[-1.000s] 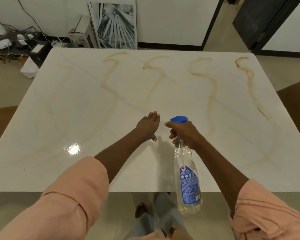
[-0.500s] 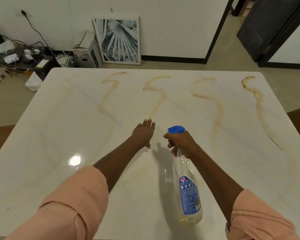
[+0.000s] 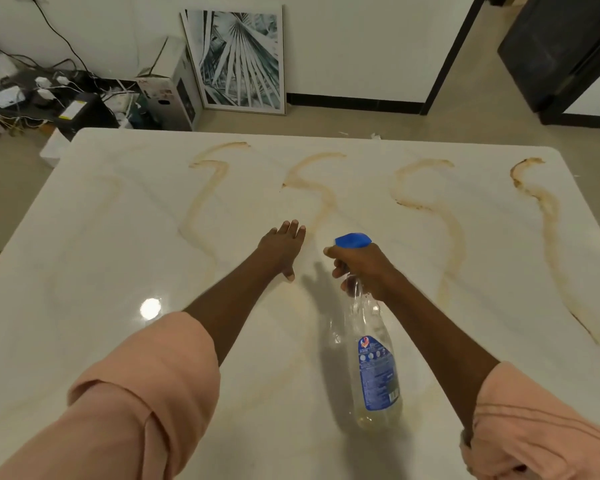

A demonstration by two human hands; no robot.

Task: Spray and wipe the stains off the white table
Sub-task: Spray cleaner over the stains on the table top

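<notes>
The right hand (image 3: 362, 268) reaches out over the white tabletop (image 3: 84, 271), its grip closed around the neck of a clear spray bottle (image 3: 374, 358). The bottle's blue trigger head (image 3: 353, 240) points toward 12 o'clock, and the body slants back toward the person at 6 o'clock, with a blue label and a little yellowish liquid at the bottom. The forearm is bare, with a pink sleeve (image 3: 534, 427) pushed up near the elbow.

The left hand (image 3: 283, 245) sits just at 9 o'clock of the right hand, palm down, fingers straight and together, the grip open and holding nothing. It lies low over the tabletop; whether it touches the surface cannot be told.

Four brown wavy stains run from the far edge toward the person. One (image 3: 207, 202) lies at 10 o'clock of the left hand, one (image 3: 321, 188) at 12 o'clock, just beyond the left fingertips, one (image 3: 430, 209) at 1 o'clock of the bottle's head, and the darkest (image 3: 548, 216) at 2 o'clock near the right edge. Fainter streaks spread over the near half of the tabletop.

On the floor beyond the far edge, a framed leaf picture (image 3: 238, 60) leans on the wall at 12 o'clock, a white box (image 3: 174, 88) beside it, and tangled cables and plugs (image 3: 32, 91) at 10 o'clock.
</notes>
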